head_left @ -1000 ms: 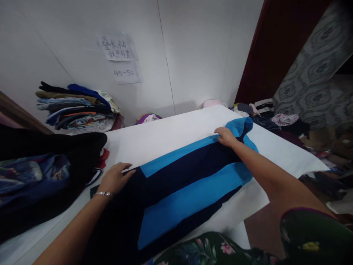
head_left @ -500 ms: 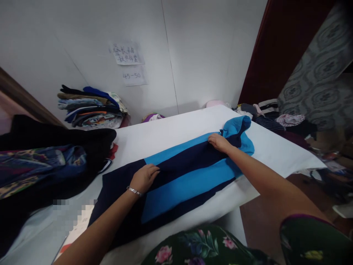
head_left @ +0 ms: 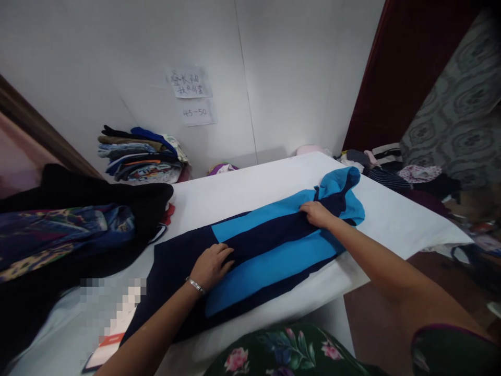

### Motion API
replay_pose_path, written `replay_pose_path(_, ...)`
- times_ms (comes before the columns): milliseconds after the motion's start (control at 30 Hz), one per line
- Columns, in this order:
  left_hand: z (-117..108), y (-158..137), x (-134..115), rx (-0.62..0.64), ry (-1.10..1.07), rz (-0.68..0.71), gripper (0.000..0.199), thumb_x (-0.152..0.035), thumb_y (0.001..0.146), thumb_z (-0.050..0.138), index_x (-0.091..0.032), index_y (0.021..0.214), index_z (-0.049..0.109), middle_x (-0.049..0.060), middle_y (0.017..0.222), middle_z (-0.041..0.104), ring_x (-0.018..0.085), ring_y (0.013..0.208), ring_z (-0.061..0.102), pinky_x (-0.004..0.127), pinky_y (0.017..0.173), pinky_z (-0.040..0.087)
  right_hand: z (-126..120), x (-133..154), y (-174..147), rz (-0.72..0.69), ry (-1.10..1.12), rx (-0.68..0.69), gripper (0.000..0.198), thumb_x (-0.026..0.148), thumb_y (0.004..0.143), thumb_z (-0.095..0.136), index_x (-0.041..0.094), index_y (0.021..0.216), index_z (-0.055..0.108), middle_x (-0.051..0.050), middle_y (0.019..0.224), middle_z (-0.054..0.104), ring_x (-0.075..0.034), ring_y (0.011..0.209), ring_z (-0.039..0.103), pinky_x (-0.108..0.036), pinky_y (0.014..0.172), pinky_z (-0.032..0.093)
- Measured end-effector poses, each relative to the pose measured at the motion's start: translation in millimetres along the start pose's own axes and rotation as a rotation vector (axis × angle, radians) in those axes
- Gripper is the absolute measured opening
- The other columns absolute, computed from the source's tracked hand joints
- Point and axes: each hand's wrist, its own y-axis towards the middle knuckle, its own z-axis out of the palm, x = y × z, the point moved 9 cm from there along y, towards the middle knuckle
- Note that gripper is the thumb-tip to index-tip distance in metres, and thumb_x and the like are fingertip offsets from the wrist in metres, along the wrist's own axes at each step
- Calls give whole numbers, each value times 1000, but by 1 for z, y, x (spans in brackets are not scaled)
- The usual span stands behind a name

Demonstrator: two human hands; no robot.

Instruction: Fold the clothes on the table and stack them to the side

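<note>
My left fingers [head_left: 223,253] rest loosely parted on the navy-and-blue jacket [head_left: 270,261], further in from its hem than a second ago, while my right fingers [head_left: 307,207] curl near its hood [head_left: 331,184], whether pinching I cannot tell, its long axis running along the white bench [head_left: 242,193], hood to my right.

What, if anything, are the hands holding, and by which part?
Left hand and right hand touch the garment's dark middle band; whether either pinches it cannot be told.
</note>
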Motion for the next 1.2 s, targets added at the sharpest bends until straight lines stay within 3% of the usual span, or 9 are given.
replay_pose_path(167,-3,-12,11,7,-17,-81,39,-40,82,57,-20,115,62,12,121,59,27,111,54,42,90,44,-16,39,20,-57,90,-146,41,36,91,41,19,125,57,-12,142,43,-28,134,34,-47,108,28)
replay_pose_path(333,1,-21,7,29,-38,-63,39,-41,87,52,-19,118,61,12,124,59,26,113,54,41,92,44,49,44,25,130,68,203,61,58,88,38,25,140,41,-12,151,28,-34,140,19,-59,107,23)
replay_pose_path(400,-4,-26,19,17,-61,-102,41,-46,88,49,-20,116,63,10,122,61,24,112,54,40,94,43,65,40,20,158,39,229,62,60,89,34,27,141,39,-10,152,27,-33,141,18,-58,108,22)
replay_pose_path(600,-35,-64,119,-121,54,-663,45,-49,91,41,-17,111,65,11,125,60,25,118,51,37,101,37,80,27,12,183,-7,171,63,62,88,29,30,141,39,-6,152,28,-31,141,19,-58,108,23)
replay_pose_path(733,-21,-81,155,14,46,-901,57,-51,85,47,-10,124,54,18,126,57,29,118,51,36,96,39,81,26,8,212,-21,156,65,64,87,27,31,141,38,-6,152,29,-31,141,19,-59,107,24)
replay_pose_path(833,-13,-78,158,63,34,-932,59,-51,81,53,-9,123,53,20,120,58,31,114,53,36,91,42,81,26,4,231,-34,168,66,64,86,27,30,142,37,-7,152,28,-31,141,18,-58,107,24)
replay_pose_path(933,-17,-70,154,20,5,-917,50,-41,77,60,-12,118,57,17,118,59,29,110,55,35,89,43,80,27,1,234,-40,171,67,65,86,27,29,142,37,-7,152,28,-32,141,19,-60,106,25)
replay_pose_path(1100,-33,-73,162,-79,-11,-952,32,-31,81,50,-17,107,63,11,112,63,24,103,60,32,85,45,74,31,-2,256,-49,173,68,65,87,27,29,144,34,-8,153,25,-32,141,17,-59,107,24)
replay_pose_path(1200,-27,-76,172,10,20,-983,35,-28,79,48,-17,108,63,12,114,63,26,105,60,33,86,46,68,39,-1,241,-33,194,69,66,87,28,27,144,33,-9,153,24,-32,141,16,-59,107,23)
